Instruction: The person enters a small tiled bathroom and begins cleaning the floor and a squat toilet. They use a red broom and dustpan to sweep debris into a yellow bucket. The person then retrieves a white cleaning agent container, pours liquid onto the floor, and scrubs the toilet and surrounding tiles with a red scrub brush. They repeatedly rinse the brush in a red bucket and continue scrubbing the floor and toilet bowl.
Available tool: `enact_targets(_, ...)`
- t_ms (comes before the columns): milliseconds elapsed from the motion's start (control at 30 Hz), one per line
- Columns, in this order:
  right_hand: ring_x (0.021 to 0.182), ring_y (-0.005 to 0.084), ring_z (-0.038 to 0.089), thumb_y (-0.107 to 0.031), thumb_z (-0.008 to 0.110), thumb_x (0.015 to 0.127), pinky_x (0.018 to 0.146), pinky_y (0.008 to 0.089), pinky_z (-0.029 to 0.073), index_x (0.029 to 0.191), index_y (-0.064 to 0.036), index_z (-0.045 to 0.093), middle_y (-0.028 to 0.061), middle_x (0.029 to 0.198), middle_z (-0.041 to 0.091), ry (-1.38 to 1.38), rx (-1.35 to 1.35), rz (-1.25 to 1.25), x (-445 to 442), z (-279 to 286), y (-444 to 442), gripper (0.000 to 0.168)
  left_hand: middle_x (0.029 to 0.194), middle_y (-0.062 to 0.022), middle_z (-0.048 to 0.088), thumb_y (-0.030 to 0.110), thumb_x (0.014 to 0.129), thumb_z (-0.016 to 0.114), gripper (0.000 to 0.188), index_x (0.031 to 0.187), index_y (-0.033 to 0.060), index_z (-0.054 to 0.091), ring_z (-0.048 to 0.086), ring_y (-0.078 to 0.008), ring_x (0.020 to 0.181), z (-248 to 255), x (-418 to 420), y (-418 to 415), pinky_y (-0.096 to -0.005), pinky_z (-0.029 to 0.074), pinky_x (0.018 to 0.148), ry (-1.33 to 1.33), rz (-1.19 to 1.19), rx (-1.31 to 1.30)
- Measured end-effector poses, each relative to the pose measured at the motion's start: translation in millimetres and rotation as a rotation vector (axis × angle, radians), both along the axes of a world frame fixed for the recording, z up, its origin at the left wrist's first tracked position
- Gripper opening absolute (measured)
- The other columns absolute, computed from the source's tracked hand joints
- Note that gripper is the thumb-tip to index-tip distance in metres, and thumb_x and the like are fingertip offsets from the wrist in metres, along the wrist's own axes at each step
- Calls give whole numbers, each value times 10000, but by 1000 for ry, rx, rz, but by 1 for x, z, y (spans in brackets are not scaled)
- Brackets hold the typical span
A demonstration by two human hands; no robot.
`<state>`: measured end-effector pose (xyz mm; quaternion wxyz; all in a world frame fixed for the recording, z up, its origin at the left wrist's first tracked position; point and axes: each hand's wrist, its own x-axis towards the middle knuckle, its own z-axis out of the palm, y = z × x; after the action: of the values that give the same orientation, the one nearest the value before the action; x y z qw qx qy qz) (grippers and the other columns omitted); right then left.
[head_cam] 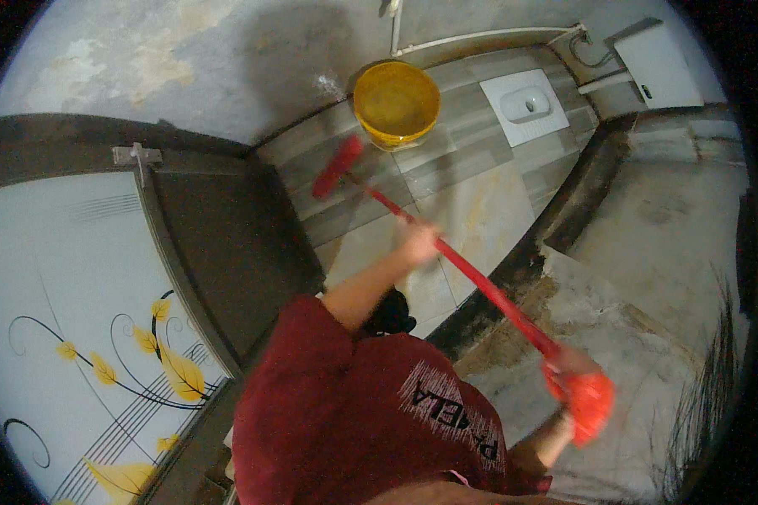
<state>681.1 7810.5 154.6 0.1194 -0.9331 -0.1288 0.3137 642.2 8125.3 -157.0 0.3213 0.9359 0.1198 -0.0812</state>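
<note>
My left hand (421,242) grips the middle of a red long-handled floor brush (480,279). My right hand (575,368) is closed around the upper part of its handle, at the right. Motion blurs both hands. Something bright orange-red (590,404) covers or hangs at my right hand; whether it is a glove or a cloth I cannot tell. At the far end, the red brush head (337,166) is tilted over the grey wood-look tiles (309,192), left of a yellow bucket (397,104). Contact between the head and the floor cannot be made out.
A white squat toilet (525,106) is set into the floor beyond the bucket. White pipes (493,39) run along the wall to a cistern (660,66). A door with a yellow leaf pattern (88,284) stands at left. A dark-edged wall (511,265) rises at right.
</note>
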Motion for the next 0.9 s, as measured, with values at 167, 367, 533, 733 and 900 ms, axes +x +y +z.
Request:
enact_targets(167, 608, 174, 548, -181, 603, 750, 514, 287, 445, 841, -135, 623, -18, 713, 584, -293, 60, 292, -47, -56, 100, 104, 863, -130, 546, 264, 743, 598, 183, 796, 93, 562, 508, -336, 899, -100, -59, 123, -511, 394, 707, -69, 201, 154)
enact_targets(367, 549, 163, 562, -155, 609, 746, 471, 290, 446, 849, -119, 648, 8, 676, 585, -306, 235, 159, -10, 5, 55, 116, 710, -146, 598, 332, 725, 610, 271, 657, 71, 639, 573, -341, 701, -44, -20, -30, -489, 415, 703, -140, 158, -1)
enact_targets(533, 466, 149, 489, -147, 568, 745, 430, 272, 406, 713, -30, 552, 27, 595, 518, 34, -278, -266, -25, 80, -46, 123, 665, -103, 590, 382, 766, 586, 311, 679, 84, 613, 583, -303, 755, 22, 8, -162, -496, 376, 748, -169, -86, -276)
enact_targets(733, 406, 166, 425, -163, 533, 723, 392, 297, 354, 598, -89, 475, 24, 538, 494, -263, 187, 114, -72, 71, -121, 157, 636, -133, 573, 412, 738, 618, 365, 610, 72, 579, 577, -303, 703, 60, -38, -185, -410, 423, 710, -295, -101, -142)
enact_targets(900, 414, 171, 431, -168, 535, 725, 406, 303, 358, 599, -88, 476, 28, 540, 498, -286, 88, -24, -151, -13, -107, 161, 608, -130, 556, 436, 728, 636, 380, 603, 80, 588, 570, -334, 612, -64, -154, -120, -434, 441, 567, -156, -16, -35)
